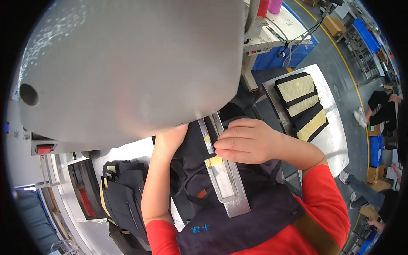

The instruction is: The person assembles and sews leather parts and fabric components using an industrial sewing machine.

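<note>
My left hand [172, 137] reaches under a large grey machine head [144, 72]; its fingers are hidden there. Beside the hand, black fabric [190, 142] lies around a narrow metal machine bed [239, 199] that points toward me. My right hand [244, 142] comes in from the right, its fingers bent together over the fabric at the bed's edge; the thumb is hidden. A long slot with a pale insert and a yellow patch shows on the bed. The machine head covers the spot where the fabric runs beneath it.
On a metal side table [335, 144] at the right lie black pieces with yellow panels [297, 89]. Dark bag-like pieces [123, 195] are stacked at the left. A white workbench [293, 25] with cables stands behind. Other people's legs [374, 108] show at the far right.
</note>
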Demonstrator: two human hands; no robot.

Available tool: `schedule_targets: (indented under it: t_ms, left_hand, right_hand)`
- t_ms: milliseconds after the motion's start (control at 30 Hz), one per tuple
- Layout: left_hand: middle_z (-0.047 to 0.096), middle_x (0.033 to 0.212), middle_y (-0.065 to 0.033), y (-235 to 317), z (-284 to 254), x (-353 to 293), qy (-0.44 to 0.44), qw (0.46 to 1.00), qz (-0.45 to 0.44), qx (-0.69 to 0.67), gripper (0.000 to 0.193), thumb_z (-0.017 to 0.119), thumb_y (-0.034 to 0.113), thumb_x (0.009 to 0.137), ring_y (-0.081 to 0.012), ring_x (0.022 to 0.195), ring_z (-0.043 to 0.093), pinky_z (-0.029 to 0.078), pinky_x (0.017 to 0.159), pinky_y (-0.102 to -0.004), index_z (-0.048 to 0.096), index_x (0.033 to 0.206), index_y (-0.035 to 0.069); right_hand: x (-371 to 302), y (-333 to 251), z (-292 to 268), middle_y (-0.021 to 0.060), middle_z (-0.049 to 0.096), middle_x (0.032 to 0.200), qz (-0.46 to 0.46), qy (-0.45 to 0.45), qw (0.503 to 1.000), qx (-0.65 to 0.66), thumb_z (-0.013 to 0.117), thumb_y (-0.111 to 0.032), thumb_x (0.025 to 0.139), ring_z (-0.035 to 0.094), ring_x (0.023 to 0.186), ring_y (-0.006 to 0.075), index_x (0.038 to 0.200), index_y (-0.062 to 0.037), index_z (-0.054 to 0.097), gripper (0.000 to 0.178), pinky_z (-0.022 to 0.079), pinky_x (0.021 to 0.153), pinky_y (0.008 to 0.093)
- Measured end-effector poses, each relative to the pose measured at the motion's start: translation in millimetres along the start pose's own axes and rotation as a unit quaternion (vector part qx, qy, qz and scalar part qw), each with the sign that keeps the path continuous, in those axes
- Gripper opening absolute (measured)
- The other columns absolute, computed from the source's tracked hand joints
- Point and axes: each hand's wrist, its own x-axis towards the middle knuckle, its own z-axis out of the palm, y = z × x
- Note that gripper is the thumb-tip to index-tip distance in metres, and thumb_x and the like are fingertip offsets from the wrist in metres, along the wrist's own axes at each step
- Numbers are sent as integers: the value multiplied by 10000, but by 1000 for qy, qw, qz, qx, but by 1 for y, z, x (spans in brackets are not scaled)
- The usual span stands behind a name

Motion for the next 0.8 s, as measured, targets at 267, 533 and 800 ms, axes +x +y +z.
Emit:
schedule_targets:
  t_ms: [267, 533, 800]
  left_hand:
    - [629, 851, -148, -6, 6, -1, 12, 1000, 11, -3, 117, 571, 66, 827, -311, 789, 581, 447, 734, -363, 601, 889, -29]
    - [613, 812, -146, -22, 12, -3, 28, 981, 121, 152, 76, 547, 20, 824, -313, 767, 578, 448, 710, -376, 598, 862, -23]
    - [608, 843, -145, -11, 10, -1, 22, 996, 70, 60, 81, 549, 13, 820, -320, 791, 584, 449, 696, -389, 594, 878, -21]
  right_hand:
    - [-3, 1, 5, 72, 598, 888, 6, -4, 1000, -5, 623, -117, 738, 593, 840, 222, 850, -22, 604, 148, 502, 756, 357]
    - [-2, -1, 4, 82, 594, 884, 8, -9, 999, -32, 611, -115, 738, 591, 844, 227, 863, 0, 596, 171, 500, 766, 355]
    - [-2, 1, 3, 83, 586, 896, 13, -27, 999, -21, 606, -112, 741, 584, 848, 227, 870, 1, 588, 172, 495, 770, 353]
